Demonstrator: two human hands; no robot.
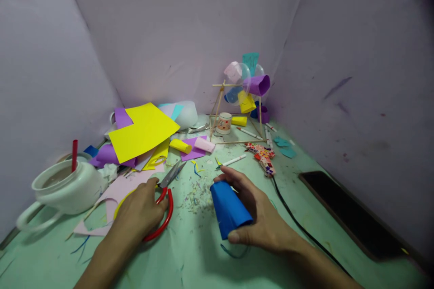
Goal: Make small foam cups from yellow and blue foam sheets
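My right hand [261, 214] grips a blue paper tube [228, 210], rolled into a slightly tapering shape, with fingers along its far side and thumb at its near end. The tube is tilted, just above the table. To the left, my left hand [145, 210] is closed around the red handles of a pair of scissors [168, 210]. Their metal blades point away from me, a little apart. Part of the handles is hidden by the fingers. Under and beside this hand lies a cut pink paper sheet [127, 186]. Small paper scraps [195, 198] are scattered between my hands.
A stick frame [217, 107] with a wheel of coloured paper cups [247, 85] stands at the back. Yellow sheets [144, 131] are piled behind my left hand. A white pot [69, 192] sits left; a glue gun [264, 158] and dark phone-like slab [349, 212] lie right.
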